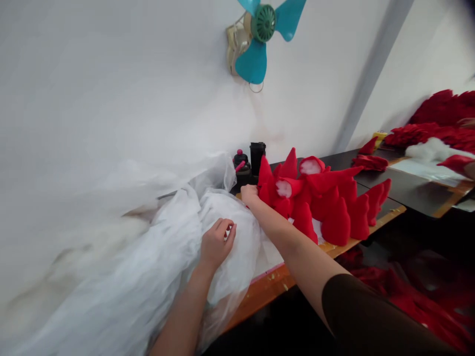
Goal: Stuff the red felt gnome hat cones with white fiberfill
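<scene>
The hands are apart. The left hand [215, 246] pinches a gather of the plastic sheet [239, 262], with a small red-and-white bit between its fingers, too small to make out. The right hand [249, 194] rests against the nearest of the red cones [336, 222], which crowd the table [274, 284] at centre right, some plugged with white stuffing [285, 188]. A firm pinch keeps the slippery sheet gathered off the cones. Black bottles [242, 165] stand behind.
</scene>
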`<state>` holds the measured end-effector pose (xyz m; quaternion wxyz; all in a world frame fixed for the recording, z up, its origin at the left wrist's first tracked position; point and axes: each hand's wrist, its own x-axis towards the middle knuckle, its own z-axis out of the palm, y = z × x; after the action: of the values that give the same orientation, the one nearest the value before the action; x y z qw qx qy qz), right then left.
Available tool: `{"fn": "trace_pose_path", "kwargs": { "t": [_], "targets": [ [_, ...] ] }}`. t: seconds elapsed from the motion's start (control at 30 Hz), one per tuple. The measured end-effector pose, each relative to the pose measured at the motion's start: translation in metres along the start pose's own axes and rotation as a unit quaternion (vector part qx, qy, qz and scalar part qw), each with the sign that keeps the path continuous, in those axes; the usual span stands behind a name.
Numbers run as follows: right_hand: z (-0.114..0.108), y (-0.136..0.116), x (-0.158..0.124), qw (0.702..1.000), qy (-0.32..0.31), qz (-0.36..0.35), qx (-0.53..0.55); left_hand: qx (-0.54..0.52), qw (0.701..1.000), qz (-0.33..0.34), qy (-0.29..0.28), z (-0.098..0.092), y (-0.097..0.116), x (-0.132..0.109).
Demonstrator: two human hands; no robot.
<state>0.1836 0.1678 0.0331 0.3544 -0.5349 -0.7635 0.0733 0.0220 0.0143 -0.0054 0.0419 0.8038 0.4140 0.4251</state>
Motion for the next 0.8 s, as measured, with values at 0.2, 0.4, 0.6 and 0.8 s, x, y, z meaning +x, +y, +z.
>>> {"fn": "trace_pose_path", "kwargs": {
  "t": [0.2,0.4,0.6,0.8],
  "targets": [
    [-0.023,-0.026,0.004,0.987,0.027,0.119,-0.108,-0.009,1.0,-0.019,0.005,0.001,0.0,0.001],
    [-0.034,-0.085,-0.039,0.992,0.112,-0.06,-0.015,-0.104,0.943,-0.199,0.247,-0.006,-0.007,0.004],
    [-0.018,-0.094,-0.093,0.962,-0.075,-0.223,0.136,-0.075,0.884,-0.225,0.403,-0.013,-0.022,0.007],
    [0.0,-0.057,-0.092,0.98,-0.035,-0.12,0.155,-0.03,0.935,-0.235,0.265,-0.004,-0.027,0.002]
  ]
}}
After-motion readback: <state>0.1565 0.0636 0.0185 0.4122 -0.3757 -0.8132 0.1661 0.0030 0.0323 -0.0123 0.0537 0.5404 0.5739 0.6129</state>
